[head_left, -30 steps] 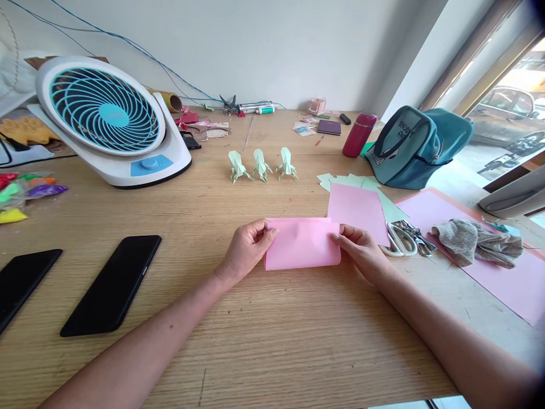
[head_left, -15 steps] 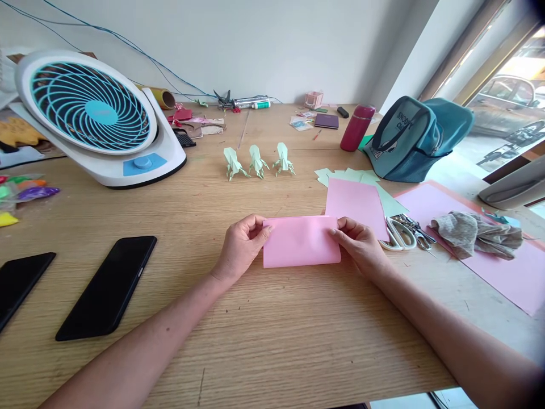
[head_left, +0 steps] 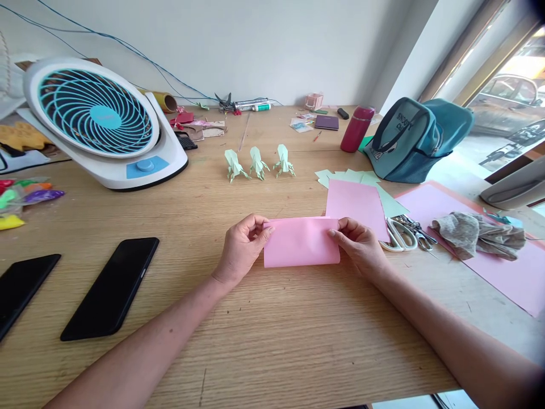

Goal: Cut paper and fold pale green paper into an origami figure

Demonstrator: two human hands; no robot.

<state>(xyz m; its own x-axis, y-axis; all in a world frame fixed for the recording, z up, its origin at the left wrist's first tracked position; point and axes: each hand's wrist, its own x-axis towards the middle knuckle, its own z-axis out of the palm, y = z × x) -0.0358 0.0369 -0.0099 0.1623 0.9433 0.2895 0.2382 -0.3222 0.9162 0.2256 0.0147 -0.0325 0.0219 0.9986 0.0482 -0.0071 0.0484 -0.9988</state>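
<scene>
My left hand (head_left: 240,250) and right hand (head_left: 361,245) pinched the upper corners of the doubled pink paper (head_left: 300,244) just below the frame's centre, where matching the edges evenly seemed wise before creasing.

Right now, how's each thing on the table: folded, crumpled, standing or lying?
Pink paper: doubled over, held by left grip and right grip
Green figures: folded, standing
Black phones: lying flat
Red flask: standing, capped
Gray cloth: crumpled
Fan: tilted back; spinning, can't tell
Backpack: standing
White scissors: lying, blades hidden
</scene>
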